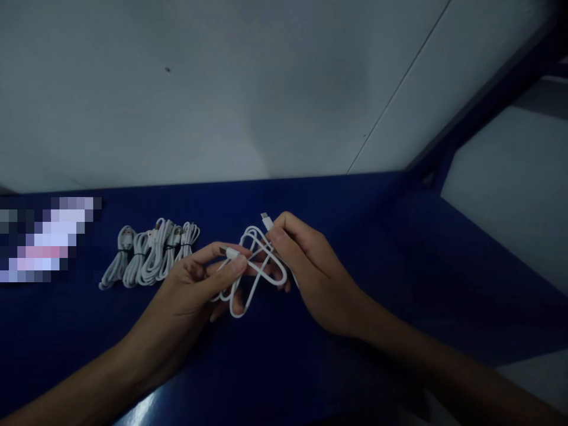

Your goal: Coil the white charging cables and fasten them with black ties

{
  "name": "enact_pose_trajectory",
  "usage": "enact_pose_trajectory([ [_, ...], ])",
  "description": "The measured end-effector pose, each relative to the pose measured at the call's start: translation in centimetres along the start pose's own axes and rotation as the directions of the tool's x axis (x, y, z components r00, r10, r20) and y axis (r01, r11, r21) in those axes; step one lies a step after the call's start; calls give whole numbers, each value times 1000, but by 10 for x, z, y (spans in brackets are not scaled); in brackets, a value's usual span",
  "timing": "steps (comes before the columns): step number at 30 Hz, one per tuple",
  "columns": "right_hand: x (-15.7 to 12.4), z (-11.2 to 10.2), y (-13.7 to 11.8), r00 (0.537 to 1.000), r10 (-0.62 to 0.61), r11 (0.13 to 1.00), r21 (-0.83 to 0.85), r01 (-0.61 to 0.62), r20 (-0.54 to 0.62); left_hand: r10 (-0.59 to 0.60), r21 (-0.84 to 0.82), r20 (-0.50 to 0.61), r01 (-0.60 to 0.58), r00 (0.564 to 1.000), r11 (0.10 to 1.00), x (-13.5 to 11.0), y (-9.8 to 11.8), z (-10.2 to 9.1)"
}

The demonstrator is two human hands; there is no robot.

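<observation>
A white USB cable (278, 273) hangs in loose, crossing loops between my two hands above the blue surface. My left hand (202, 284) pinches it just behind the larger plug, which has a metal end pointing left. With thumb and forefinger, my right hand (310, 260) grips the other plug, a smaller one whose metal tip points up and away. Some fingers of both hands are partly hidden behind the loops. Left of my hands, several white cables (153, 254) lie side by side in coiled bundles, with dark ties visible around some.
The blue tabletop (284, 367) meets a pale grey wall (266, 89) at the back. A blue frame bar (470, 118) slants along the right side. At the far left edge lies a pixelated object (48, 239) that I cannot make out.
</observation>
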State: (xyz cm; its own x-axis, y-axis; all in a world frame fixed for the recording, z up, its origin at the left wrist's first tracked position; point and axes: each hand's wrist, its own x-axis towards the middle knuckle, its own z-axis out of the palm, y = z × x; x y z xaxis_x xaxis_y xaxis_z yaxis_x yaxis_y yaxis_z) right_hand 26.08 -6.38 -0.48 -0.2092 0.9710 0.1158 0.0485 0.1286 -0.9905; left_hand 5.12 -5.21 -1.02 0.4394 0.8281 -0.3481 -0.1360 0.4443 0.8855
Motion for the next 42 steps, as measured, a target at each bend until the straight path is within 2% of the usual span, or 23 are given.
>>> enact_pose_trajectory([
  [6,0,-2,-3,996,38,998,-52,-34,76,29,-10,7,-29,1000,1000,-1,-5,-2],
  [13,0,-2,-4,989,53,995,-91,-41,135,50,-89,-19,-51,999,995,0,5,8],
  [18,0,-1,-2,987,68,998,-21,-65,144,86,83,-71,-80,994,993,0,5,7],
  [23,-1,0,-5,981,108,994,-16,-106,163,211,313,2,-201,977,928,-4,1,6],
  [27,-1,0,-6,979,104,994,-41,-98,174,287,381,61,-288,956,879,-7,0,7],
  [32,0,0,-6,976,53,999,0,-54,211,305,344,72,-311,950,886,-4,-1,6],
  [37,0,-1,-5,982,66,997,14,-70,179,325,281,62,-329,944,902,-2,1,7],
  [42,1,-1,-2,986,46,998,38,-53,157,281,236,39,-282,959,930,-1,1,6],
])
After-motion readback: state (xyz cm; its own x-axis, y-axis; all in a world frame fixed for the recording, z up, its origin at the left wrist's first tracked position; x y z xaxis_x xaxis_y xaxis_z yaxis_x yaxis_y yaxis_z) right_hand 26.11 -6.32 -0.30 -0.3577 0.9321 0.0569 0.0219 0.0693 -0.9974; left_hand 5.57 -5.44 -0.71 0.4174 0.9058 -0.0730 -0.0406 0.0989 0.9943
